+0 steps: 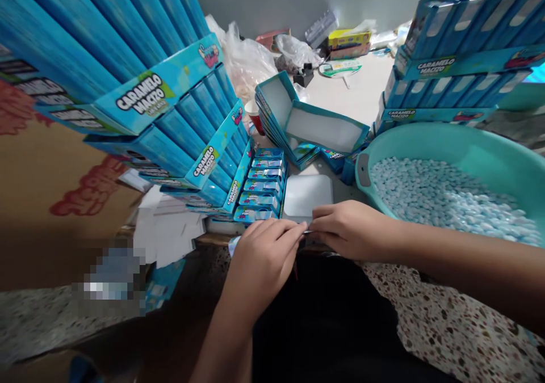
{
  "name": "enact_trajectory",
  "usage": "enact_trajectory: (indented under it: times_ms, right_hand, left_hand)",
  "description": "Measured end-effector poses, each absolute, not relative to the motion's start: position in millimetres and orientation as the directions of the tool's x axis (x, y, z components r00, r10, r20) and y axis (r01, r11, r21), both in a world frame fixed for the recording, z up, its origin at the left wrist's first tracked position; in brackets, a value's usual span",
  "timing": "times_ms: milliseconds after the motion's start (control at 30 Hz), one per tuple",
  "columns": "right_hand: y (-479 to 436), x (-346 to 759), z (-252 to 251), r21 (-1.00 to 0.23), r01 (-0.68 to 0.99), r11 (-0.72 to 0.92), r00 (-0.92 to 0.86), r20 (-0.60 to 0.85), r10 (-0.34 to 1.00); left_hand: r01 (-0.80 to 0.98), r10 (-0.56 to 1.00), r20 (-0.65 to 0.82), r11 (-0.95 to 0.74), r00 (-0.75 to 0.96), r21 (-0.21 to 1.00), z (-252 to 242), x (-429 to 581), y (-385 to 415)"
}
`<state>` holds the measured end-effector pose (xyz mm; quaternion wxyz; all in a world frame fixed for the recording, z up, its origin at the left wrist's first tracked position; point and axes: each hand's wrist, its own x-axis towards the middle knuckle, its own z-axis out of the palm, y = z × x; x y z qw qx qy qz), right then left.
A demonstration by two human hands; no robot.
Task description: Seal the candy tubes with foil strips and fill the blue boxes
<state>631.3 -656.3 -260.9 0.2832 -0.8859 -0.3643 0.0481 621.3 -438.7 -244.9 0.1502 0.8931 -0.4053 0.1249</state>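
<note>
Both of my hands meet at the table's front edge, over my lap. My left hand (266, 252) is closed around a small candy box (233, 246); only its pale blue end shows past the hand. At the box's other end, the fingers of my right hand (347, 227) pinch a thin pale edge, close to my left fingertips. Just beyond the hands lies a white square plastic lid or tray (307, 194). Left of it, an open display carton (283, 193) holds several small blue candy boxes (259, 185) in a row.
Filled blue display cartons (170, 88) are stacked high at left, with another stack (443, 65) at back right. A turquoise tub (451, 139) of pale blue wrapped candies (447, 196) stands at right. Empty cartons (326, 126) and plastic bags (251, 59) lie behind. A cardboard box (55, 213) is at left.
</note>
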Motion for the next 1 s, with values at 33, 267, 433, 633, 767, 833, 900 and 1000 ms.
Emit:
enact_trajectory:
  times_ms: [33,267,433,633,767,833,900,1000]
  right_hand:
    - [-656,631,-261,-0.53,0.62,-0.579,0.733,0.127,0.669]
    - [-655,631,-260,-0.541,0.581,-0.608,0.77,0.122,0.627]
    - [-654,633,-261,-0.562,0.559,-0.61,0.787,0.128,0.603]
    - [-654,634,-262,-0.606,0.521,-0.601,0.804,0.113,0.583]
    - [-654,635,-260,-0.609,0.509,-0.608,0.815,0.115,0.568]
    - [-654,636,-260,-0.617,0.506,-0.603,0.821,0.132,0.555]
    - [-654,638,-261,-0.641,0.493,-0.588,0.832,0.15,0.534]
    - [-655,639,-262,-0.683,0.455,-0.571,0.855,0.158,0.493]
  left_hand:
    - [-0.767,-0.681,0.374,-0.623,0.63,0.157,-246,621,-438]
    - [-0.799,-0.657,0.502,-0.589,0.562,0.124,-252,619,-437]
    - [-0.813,-0.648,0.575,-0.58,0.5,0.054,-258,618,-436]
    - [-0.807,-0.658,0.579,-0.591,0.482,0.0,-261,617,-430]
    - [-0.798,-0.656,0.62,-0.598,0.431,-0.079,-265,617,-429]
    - [-0.804,-0.655,0.642,-0.587,0.399,-0.099,-266,617,-430]
    - [-0.809,-0.656,0.642,-0.581,0.398,-0.092,-266,618,-432]
    - [-0.799,-0.647,0.621,-0.599,0.443,-0.055,-263,618,-437]
